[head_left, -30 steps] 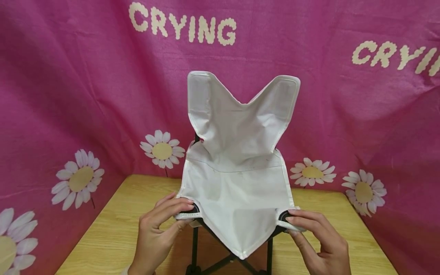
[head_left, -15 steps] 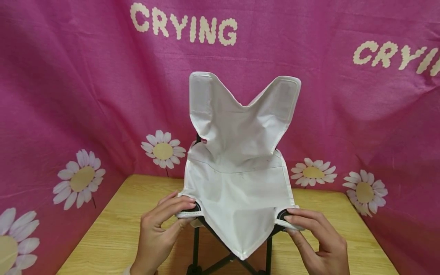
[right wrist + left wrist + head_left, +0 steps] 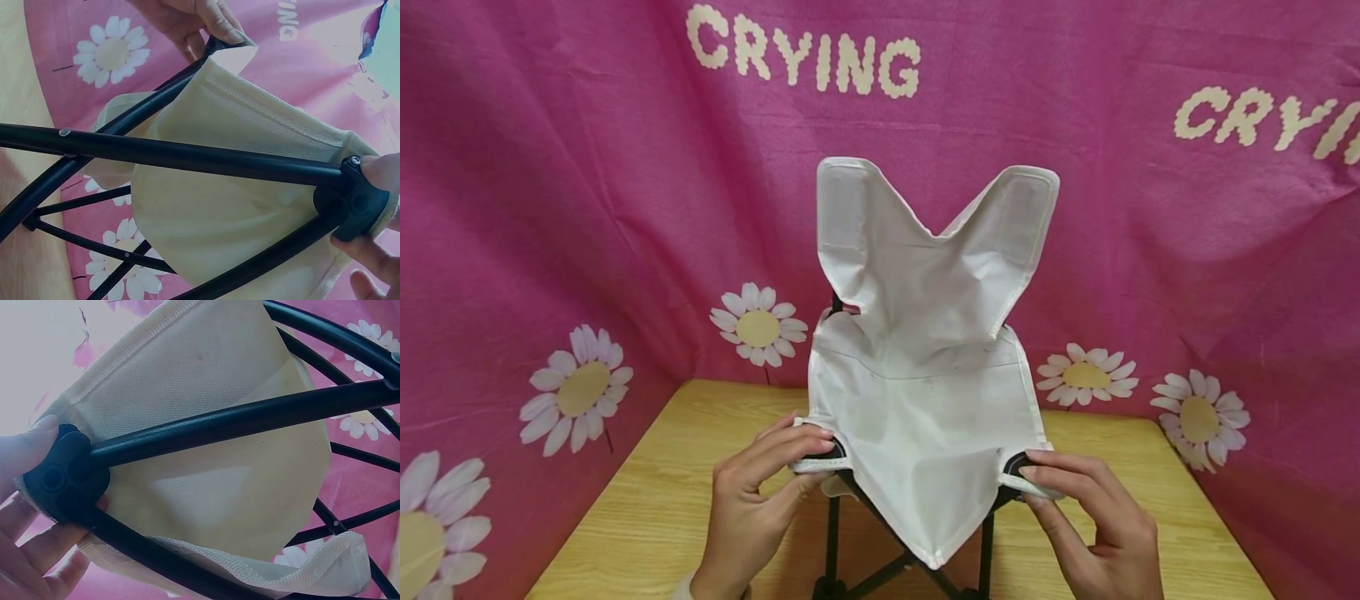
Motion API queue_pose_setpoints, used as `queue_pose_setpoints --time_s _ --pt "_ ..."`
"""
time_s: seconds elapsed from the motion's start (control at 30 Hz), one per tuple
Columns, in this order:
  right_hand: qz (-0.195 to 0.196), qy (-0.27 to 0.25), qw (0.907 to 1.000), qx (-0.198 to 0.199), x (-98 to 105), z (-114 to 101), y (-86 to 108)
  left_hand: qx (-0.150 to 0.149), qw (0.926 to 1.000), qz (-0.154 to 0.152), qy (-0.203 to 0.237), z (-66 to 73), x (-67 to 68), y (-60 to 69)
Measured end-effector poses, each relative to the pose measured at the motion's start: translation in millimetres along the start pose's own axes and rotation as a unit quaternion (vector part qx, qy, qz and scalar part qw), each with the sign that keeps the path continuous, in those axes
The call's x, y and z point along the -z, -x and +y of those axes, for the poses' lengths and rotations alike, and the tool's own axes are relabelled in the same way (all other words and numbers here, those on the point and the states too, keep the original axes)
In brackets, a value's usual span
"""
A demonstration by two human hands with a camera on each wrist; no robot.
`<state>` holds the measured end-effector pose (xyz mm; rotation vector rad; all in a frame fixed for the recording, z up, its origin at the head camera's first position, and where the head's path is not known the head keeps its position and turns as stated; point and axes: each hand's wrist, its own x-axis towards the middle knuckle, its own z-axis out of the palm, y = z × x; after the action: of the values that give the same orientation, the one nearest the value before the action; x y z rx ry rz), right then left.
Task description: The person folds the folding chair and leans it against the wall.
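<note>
Front corners (image 3: 822, 466) of the chair (image 3: 925, 417) slightly closer together than a second ago, left hand (image 3: 748, 508) and right hand (image 3: 1101, 521) each with fingers clamped on one, chair between them, over the table (image 3: 625, 500)

The person's left grip (image 3: 756, 496) angles up and inward from the lower left of the head view, a sliver of pale sleeve (image 3: 683, 590) at the wrist, fingers (image 3: 782, 451) above and thumb (image 3: 792, 492) below in a pinch. The right grip (image 3: 1097, 517) mirrors it from the lower right. Outer fingers are partly hidden, so their bend is hard to judge.
</note>
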<state>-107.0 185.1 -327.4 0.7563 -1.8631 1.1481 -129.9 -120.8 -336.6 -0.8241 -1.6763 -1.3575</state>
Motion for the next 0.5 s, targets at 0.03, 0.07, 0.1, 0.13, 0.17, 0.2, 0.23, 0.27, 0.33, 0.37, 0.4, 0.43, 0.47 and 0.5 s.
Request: queue_pose_setpoints --time_s 0.03,0.07,0.1,0.13,0.17,0.2,0.23,0.27,0.33,0.37,0.4,0.43,0.47,0.5 --pt "-0.001 0.001 1.0 -0.002 0.3 1.2 0.9 0.0 1.0 0.0 0.0 0.3 -0.4 0.0" --pt "-0.002 0.002 1.0 -0.004 0.4 1.7 1.4 0.001 1.0 -0.001 -0.001 0.7 -0.6 -0.1" --pt "-0.002 0.003 1.0 -0.007 0.4 2.0 1.7 0.002 1.0 -0.001 -0.002 1.1 -0.7 -0.2" --pt "-0.003 0.003 1.0 -0.008 0.4 2.1 1.9 0.003 1.0 -0.002 -0.002 1.4 -0.8 -0.3" --pt "-0.002 0.002 1.0 -0.009 0.4 2.2 2.0 0.002 1.0 -0.002 -0.002 1.7 -1.1 -0.3" --pt "-0.002 0.002 0.9999 -0.01 0.4 2.0 1.9 0.002 1.0 -0.002 -0.003 2.0 -1.4 -0.4" --pt "-0.001 0.001 1.0 -0.008 0.4 1.9 1.6 0.002 1.0 -0.002 -0.002 2.2 -1.8 -0.5" --pt "-0.001 -0.001 1.0 -0.006 0.4 1.8 1.1 0.002 1.0 -0.002 -0.001 2.4 -2.1 -0.6" --pt "0.0 -0.004 1.0 0.001 0.7 1.4 -0.2 0.004 1.0 -0.003 -0.001 2.7 -2.8 -1.2" --pt "0.001 -0.006 1.0 0.006 0.8 1.3 -1.0 0.004 1.0 -0.004 -0.001 2.8 -3.2 -1.5" --pt "0.001 -0.007 0.9999 0.011 1.0 1.2 -1.7 0.004 1.0 -0.005 -0.001 2.8 -3.5 -1.7" --pt "0.001 -0.01 0.9998 0.017 1.0 1.0 -2.5 0.004 1.0 -0.006 -0.001 2.9 -3.7 -2.0" --pt "0.001 -0.012 0.9997 0.021 1.1 0.8 -3.2 0.005 1.0 -0.007 -0.001 3.1 -3.8 -2.4" --pt "0.001 -0.013 0.9996 0.025 1.1 0.4 -3.6 0.005 1.0 -0.008 -0.001 3.3 -3.8 -2.7"
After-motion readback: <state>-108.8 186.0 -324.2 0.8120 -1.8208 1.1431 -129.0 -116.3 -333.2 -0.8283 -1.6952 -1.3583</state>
